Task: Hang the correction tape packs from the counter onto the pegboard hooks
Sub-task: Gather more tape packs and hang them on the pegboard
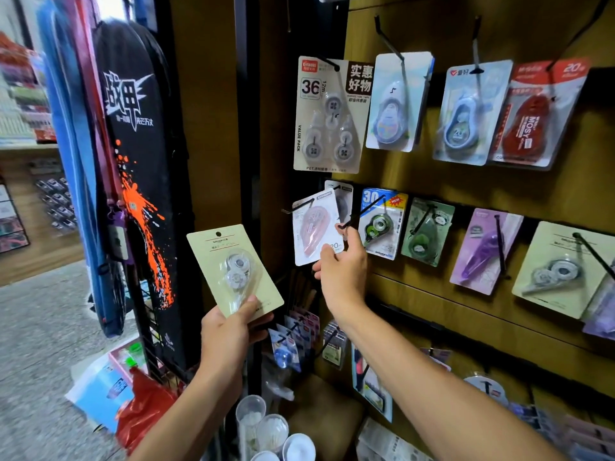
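- Left hand point(229, 331) grips a beige card-backed correction tape pack point(234, 272) with a clear blister and grey tape reels, by its lower edge, thumb across the front. Pack is upright, tilted a little, held in the air left of the wooden pegboard wall point(466, 191), apart from it.
- Right hand point(342, 267) is raised at the middle row, holding the lower right corner of a white-backed pack with a pink correction tape point(314, 229); thumb on the front, fingers behind.
- Pink pack is tilted, its top at a black metal hook point(298, 207); can't tell whether the hole is threaded on.
- Just right of it: blue-and-yellow pack with a green tape roller point(381, 224), on its own hook.
- Top row above: grey three-piece value pack marked 36 point(327, 118).
- Far right of the middle row: another beige pack point(559, 271) hanging, same look as the held one.
- Black skateboard-shaped bag with orange splatter point(136, 168) hangs left of the held pack.
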The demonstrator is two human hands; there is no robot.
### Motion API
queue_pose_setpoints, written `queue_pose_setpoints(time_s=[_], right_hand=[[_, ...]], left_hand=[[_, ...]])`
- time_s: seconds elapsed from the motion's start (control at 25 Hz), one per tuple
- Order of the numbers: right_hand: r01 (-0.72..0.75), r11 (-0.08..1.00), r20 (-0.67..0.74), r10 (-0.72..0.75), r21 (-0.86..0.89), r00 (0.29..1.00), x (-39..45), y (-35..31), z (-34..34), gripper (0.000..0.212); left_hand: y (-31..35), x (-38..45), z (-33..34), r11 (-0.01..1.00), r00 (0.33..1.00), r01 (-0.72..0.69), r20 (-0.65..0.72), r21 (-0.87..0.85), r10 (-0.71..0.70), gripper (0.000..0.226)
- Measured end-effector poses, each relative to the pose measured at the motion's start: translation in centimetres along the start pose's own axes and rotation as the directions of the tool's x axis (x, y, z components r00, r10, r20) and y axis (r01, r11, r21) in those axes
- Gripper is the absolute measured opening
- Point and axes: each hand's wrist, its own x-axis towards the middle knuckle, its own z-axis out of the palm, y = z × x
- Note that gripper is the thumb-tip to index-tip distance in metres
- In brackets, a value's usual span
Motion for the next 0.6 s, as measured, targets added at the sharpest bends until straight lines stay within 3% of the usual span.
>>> queue_pose_setpoints(time_s=[0.12, 0.2, 0.28, 0.32, 0.4, 0.52, 0.6], right_hand=[[-0.038, 0.987, -0.02, 0.035, -0.153, 0.999, 3.2, 1.2, 1.1, 0.025], [-0.144, 0.971, 0.096, 0.164, -0.192, 0.982, 5.1, 1.7, 1.3, 0.053], [-0.29, 0.935, 0.261, 0.338, -0.206, 0.904, 6.0, 1.8, 0.8, 0.087], [-0.325, 0.915, 0.305, 0.389, -0.241, 0.869, 5.9, 1.8, 0.3, 0.092], [-0.343, 0.895, 0.371, 0.433, -0.284, 0.822, 4.9, 1.7, -1.2, 0.083], [-0.373, 0.921, 0.566, 0.37, -0.116, 0.736, 1.8, 1.9, -4.2, 0.039], [-0.356, 0.933, 0.641, 0.308, -0.058, 0.703, -1.2, 1.9, -6.6, 0.023]], left_hand=[[-0.4, 0.1, 0.2, 0.999, 0.999, -0.029, 0.037, 0.032, 0.028, 0.012], [-0.6, -0.1, 0.3, 0.998, 0.997, -0.045, 0.067, 0.038, 0.042, 0.013], [-0.7, -0.4, 0.3, 0.998, 0.993, -0.062, 0.101, 0.03, 0.059, 0.016], [-0.7, -0.6, 0.3, 0.997, 0.992, -0.069, 0.112, 0.028, 0.065, 0.017], [-0.6, -0.9, 0.4, 0.997, 0.989, -0.072, 0.128, 0.034, 0.067, 0.019], [-1.1, -1.7, 1.4, 0.997, 0.986, -0.052, 0.161, 0.065, 0.041, 0.019], [-1.8, -3.0, 2.4, 0.996, 0.982, -0.03, 0.188, 0.089, 0.013, 0.016]])
